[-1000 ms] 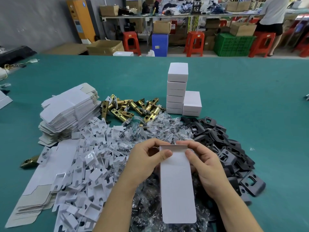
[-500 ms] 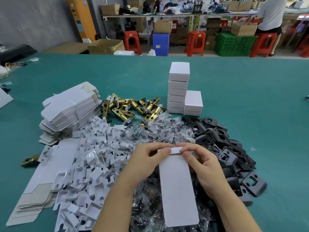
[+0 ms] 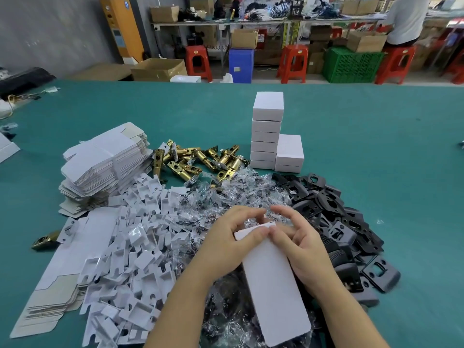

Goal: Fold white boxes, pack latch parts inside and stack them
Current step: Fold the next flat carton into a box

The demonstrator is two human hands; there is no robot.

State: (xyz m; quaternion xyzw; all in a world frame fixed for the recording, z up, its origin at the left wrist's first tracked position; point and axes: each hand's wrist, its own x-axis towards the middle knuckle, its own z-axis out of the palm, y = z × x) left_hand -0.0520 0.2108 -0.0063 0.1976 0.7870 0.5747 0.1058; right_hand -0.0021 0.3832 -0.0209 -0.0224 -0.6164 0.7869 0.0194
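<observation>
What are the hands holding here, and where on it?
Both the left hand and right hand grip the long white cardboard box at its far, flap end.

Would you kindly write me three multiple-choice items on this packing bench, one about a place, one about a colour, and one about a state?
1. Where do the brass latch bolts lie?
A. Between the flat box blanks and the stacked white boxes
B. On top of the stacked boxes
C. Inside the green crate

2. What colour are the strike plates heaped on the right?
A. Gold
B. Black
C. Red

3. What state is the white box in the hands in?
A. Lying untouched on the table
B. Crushed flat under a stool
C. Held by both hands at its far end flap

Answers:
1. A, the latches sit left of the stack and right of the blanks.
2. B, the pile is plainly black.
3. C, the left hand and right hand pinch the box's far end.
</observation>
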